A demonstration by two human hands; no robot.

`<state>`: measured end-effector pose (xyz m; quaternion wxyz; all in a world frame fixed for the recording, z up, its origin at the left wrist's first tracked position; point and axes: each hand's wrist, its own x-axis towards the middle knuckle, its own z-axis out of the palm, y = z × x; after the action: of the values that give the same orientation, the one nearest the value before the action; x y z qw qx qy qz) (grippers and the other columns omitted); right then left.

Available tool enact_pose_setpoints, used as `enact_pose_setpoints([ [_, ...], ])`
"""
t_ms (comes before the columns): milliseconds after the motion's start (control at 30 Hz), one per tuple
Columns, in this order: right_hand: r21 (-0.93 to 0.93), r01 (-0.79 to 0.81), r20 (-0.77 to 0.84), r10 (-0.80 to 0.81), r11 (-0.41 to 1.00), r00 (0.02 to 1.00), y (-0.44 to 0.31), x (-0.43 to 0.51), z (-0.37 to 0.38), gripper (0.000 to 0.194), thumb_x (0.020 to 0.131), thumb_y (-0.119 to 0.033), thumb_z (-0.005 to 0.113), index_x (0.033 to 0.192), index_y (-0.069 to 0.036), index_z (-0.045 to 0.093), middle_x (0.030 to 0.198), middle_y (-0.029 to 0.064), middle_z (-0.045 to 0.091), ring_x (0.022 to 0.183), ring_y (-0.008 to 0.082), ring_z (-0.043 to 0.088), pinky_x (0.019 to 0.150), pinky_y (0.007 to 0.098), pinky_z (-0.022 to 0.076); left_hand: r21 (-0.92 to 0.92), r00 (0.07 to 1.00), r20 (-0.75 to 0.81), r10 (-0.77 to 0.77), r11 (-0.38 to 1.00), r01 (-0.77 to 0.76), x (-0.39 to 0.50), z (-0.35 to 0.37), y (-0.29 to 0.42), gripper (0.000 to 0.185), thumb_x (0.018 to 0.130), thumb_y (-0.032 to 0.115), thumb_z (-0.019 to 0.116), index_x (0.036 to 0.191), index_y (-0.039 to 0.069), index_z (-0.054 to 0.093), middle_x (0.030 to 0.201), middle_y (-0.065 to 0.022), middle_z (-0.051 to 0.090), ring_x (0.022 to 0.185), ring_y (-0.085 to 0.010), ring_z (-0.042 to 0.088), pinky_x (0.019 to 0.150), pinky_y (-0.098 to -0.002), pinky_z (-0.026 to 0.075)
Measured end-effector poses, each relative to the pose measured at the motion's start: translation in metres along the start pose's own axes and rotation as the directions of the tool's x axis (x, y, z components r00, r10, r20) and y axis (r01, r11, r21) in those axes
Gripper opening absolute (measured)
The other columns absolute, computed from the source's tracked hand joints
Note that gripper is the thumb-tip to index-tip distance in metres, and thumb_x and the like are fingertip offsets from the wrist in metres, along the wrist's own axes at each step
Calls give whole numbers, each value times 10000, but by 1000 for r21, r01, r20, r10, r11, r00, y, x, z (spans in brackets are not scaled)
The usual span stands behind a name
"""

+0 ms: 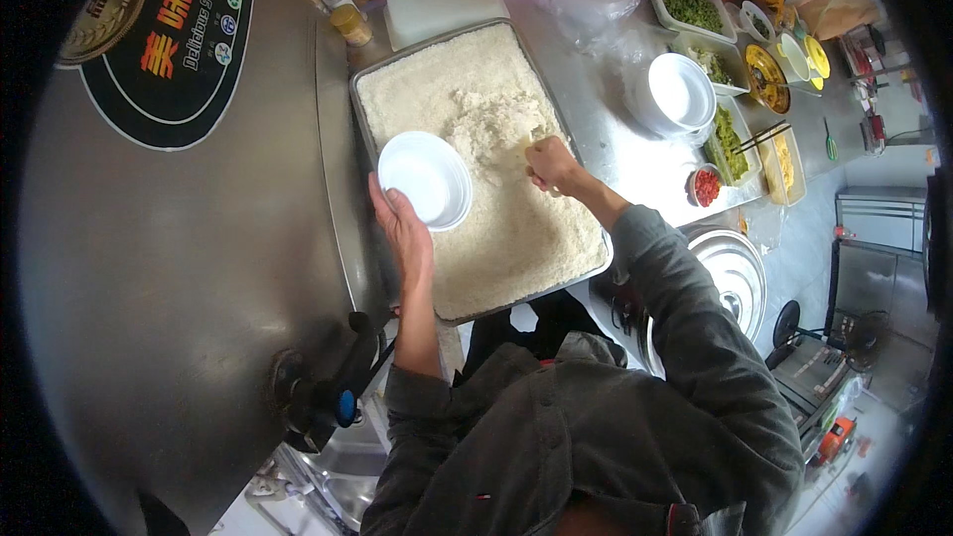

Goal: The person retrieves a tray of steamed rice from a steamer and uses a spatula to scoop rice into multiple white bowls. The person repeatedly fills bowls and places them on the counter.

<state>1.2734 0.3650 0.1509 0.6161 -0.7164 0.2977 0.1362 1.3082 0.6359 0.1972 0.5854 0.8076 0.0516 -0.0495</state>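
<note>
My left hand holds a white plastic bowl by its rim, thumb on the inside. Nothing lies in the bowl. It is tipped over a large rectangular metal tray filled with cooked white rice. Over the rice, to the right of the bowl, my right hand is closed in a fist. It grips a pale rice paddle, mostly hidden by the fingers and hard to tell from the rice. Beyond the paddle, loosened rice is heaped above the flatter layer.
A steel steamer cabinet stands close on the left, with a black latch. On the steel counter are stacked white bowls, chopped greens, green vegetables with chopsticks and chopped red peppers. A round metal lid lies beside my right arm.
</note>
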Motion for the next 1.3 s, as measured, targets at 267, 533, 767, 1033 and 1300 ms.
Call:
enact_pose_setpoints([
  [267, -440, 317, -63, -381, 840, 922, -12, -81, -12, 200, 976, -131, 462, 996, 43, 557, 689, 200, 633, 558, 338, 629, 522, 452, 500, 96, 986, 165, -26, 995, 10, 7, 50, 45, 684, 1057, 504, 282, 1567, 56, 196, 1445, -326, 255, 1317, -515, 415, 1067, -534, 415],
  [533, -600, 189, 30, -215, 777, 976, -45, -123, -42, 203, 936, -52, 429, 918, 48, 605, 710, 232, 652, 601, 328, 669, 536, 460, 531, -274, 976, 92, -198, 937, 216, 10, 47, -10, 653, 1081, 481, 272, 1534, 10, 268, 1522, -212, 368, 1392, -313, 393, 1154, -394, 307],
  [767, -197, -80, 125, 106, 977, 986, 16, -40, -14, 315, 949, -100, 477, 713, 64, 606, 564, 91, 581, 452, 211, 590, 390, 364, 454, -611, 985, -8, -173, 781, 133, 10, 23, -48, 653, 1077, 502, 300, 1528, 30, 275, 1527, -177, 370, 1395, -272, 391, 1150, -387, 312],
  [1033, 40, 73, -111, -68, 997, 992, 16, -17, 33, 340, 942, -153, 485, 672, 40, 557, 560, 108, 560, 420, 212, 553, 400, 384, 446, -570, 978, 59, -200, 798, 197, 17, -6, -28, 652, 1059, 493, 394, 1551, 96, 235, 1526, -140, 367, 1389, -265, 405, 1119, -428, 376],
  [1300, -81, 260, -123, -268, 962, 956, -1, -89, 7, 222, 1011, -181, 478, 1100, 8, 552, 708, 144, 636, 550, 231, 634, 504, 369, 512, -429, 978, 173, -112, 886, 177, 24, 40, -24, 579, 1078, 428, 381, 1538, 86, 302, 1516, -129, 380, 1392, -249, 380, 1143, -376, 306],
])
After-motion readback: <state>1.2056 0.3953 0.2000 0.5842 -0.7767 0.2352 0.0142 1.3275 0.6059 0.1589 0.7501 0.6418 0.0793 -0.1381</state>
